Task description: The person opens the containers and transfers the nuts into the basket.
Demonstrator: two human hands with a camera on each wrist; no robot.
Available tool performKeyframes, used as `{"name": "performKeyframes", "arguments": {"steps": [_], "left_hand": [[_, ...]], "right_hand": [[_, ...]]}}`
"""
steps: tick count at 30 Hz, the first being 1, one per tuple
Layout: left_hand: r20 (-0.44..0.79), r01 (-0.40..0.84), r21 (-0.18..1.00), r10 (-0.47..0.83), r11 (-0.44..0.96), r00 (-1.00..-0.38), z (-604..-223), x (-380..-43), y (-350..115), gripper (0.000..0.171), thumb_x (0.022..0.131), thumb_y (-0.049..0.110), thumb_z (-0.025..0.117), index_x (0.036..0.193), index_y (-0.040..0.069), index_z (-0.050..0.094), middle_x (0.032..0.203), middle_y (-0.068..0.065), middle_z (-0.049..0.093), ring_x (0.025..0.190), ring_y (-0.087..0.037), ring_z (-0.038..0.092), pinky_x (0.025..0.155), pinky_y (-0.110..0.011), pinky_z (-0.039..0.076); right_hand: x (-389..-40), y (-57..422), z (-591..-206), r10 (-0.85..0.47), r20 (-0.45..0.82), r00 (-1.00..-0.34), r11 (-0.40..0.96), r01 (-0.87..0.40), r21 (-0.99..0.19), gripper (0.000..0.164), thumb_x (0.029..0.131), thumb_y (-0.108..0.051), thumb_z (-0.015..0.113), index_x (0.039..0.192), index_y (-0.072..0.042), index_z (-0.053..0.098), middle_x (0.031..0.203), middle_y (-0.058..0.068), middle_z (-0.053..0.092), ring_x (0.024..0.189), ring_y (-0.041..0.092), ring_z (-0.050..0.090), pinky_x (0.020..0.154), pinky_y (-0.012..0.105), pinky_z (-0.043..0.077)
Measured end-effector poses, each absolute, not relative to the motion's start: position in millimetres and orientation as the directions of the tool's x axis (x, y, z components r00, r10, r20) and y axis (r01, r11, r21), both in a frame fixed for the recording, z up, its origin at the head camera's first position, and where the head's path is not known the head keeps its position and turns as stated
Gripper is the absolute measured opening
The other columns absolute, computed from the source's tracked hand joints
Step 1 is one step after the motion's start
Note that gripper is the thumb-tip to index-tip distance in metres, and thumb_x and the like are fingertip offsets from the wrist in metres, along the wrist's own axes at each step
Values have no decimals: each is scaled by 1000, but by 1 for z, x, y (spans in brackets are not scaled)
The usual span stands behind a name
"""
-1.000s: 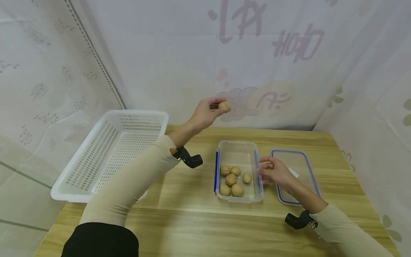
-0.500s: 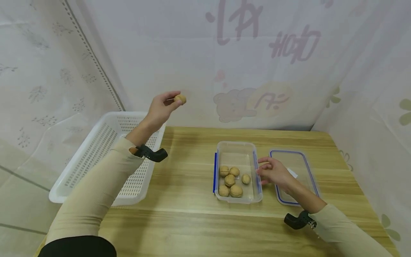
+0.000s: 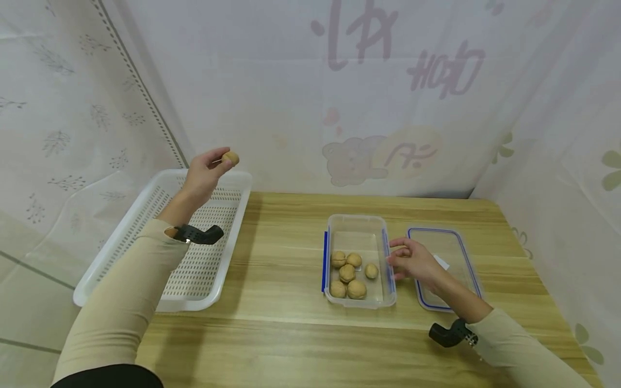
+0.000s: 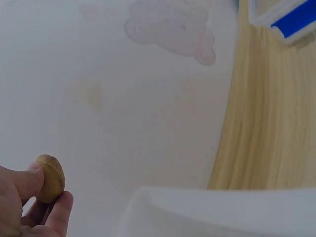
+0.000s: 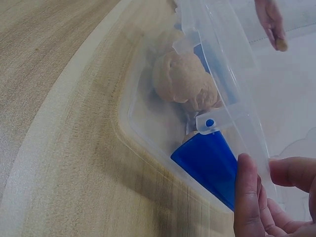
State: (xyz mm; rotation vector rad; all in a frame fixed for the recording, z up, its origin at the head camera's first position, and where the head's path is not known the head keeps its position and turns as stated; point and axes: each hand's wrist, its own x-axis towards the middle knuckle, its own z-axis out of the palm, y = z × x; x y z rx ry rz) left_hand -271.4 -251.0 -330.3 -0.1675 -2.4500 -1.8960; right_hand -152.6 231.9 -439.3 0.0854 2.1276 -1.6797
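Note:
My left hand [image 3: 201,178] pinches a walnut [image 3: 230,158] between thumb and fingertips, over the far end of the white slotted basket [image 3: 228,269]. The left wrist view shows the same walnut [image 4: 51,178] beside the blurred white basket rim [image 4: 232,210]. With its thumb and fingers at the rim, my right hand [image 3: 414,262] holds the right side of a clear plastic box [image 3: 361,226]. Several walnuts [image 3: 347,273] lie in the near part of that box. In the right wrist view, a blue side latch [image 5: 210,165] hangs right by the fingers of my right hand [image 5: 276,202].
A clear lid [image 3: 443,242] with a blue seal lies on the wooden table [image 3: 281,334], right of the box and partly under the right forearm. Behind the table hangs a pale printed cloth [image 3: 271,81]. The basket overhangs the table's left edge.
My left hand has carried the walnut leftward from near the box to above the basket. My right hand stays at the box's side, and the walnuts in the box have kept their places.

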Motion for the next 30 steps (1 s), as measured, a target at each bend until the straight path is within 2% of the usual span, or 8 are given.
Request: {"name": "performKeyframes", "arguments": {"steps": [4, 11, 17, 20, 25, 26, 30], "left_hand": [[62, 81, 953, 73, 291, -995, -342, -273, -263, 53, 109, 8, 45, 157, -6, 27, 156, -29, 35, 144, -36, 38, 117, -28, 34], [30, 63, 940, 104, 335, -994, -358, -274, -280, 52, 111, 9, 40, 156, -10, 23, 154, -31, 34, 143, -39, 35, 119, -32, 32], [-52, 4, 935, 148, 354, -988, -376, -275, -296, 55, 112, 15, 38, 159, -6, 19, 157, -29, 29, 146, -41, 30, 122, -42, 28], [-77, -20, 945, 162, 327, -984, -388, -277, -303, 54, 112, 14, 37, 160, -4, 19, 156, -29, 29, 144, -36, 34, 121, -40, 30], [-99, -42, 953, 178, 301, -979, -401, -279, -307, 51, 111, 10, 37, 158, -7, 23, 156, -29, 31, 135, -22, 45, 116, -31, 36], [-109, -49, 952, 183, 302, -977, -403, -279, -307, 51, 111, 9, 38, 157, -8, 24, 156, -29, 31, 133, -21, 46, 117, -32, 36], [-163, -85, 940, 216, 331, -963, -411, -278, -308, 51, 111, 7, 39, 157, -7, 25, 157, -30, 31, 136, -29, 45, 120, -42, 31]], "right_hand": [[-153, 232, -439, -208, -365, -907, 267, 307, -914, 49, 98, 0, 64, 141, 7, 40, 98, 7, 61, 85, 16, 62, 70, 34, 62], [-153, 232, -440, -207, -368, -907, 265, 310, -913, 49, 99, 0, 64, 141, 6, 41, 99, 7, 61, 86, 16, 62, 69, 33, 62], [-152, 232, -439, -206, -369, -906, 262, 312, -913, 49, 99, 0, 64, 141, 6, 40, 99, 7, 62, 87, 16, 63, 69, 33, 62], [-151, 232, -440, -209, -370, -905, 262, 313, -913, 49, 99, -1, 64, 141, 6, 40, 98, 6, 62, 86, 16, 64, 70, 33, 62], [-151, 233, -439, -211, -366, -907, 265, 307, -914, 49, 98, -1, 64, 141, 6, 40, 98, 7, 62, 86, 16, 64, 69, 33, 62], [-152, 233, -439, -212, -364, -907, 266, 305, -915, 49, 98, -1, 64, 141, 7, 40, 98, 7, 62, 86, 16, 64, 69, 33, 62], [-152, 233, -440, -214, -360, -908, 262, 302, -917, 49, 98, 1, 64, 140, 7, 40, 98, 8, 63, 85, 16, 64, 69, 33, 62]]}}
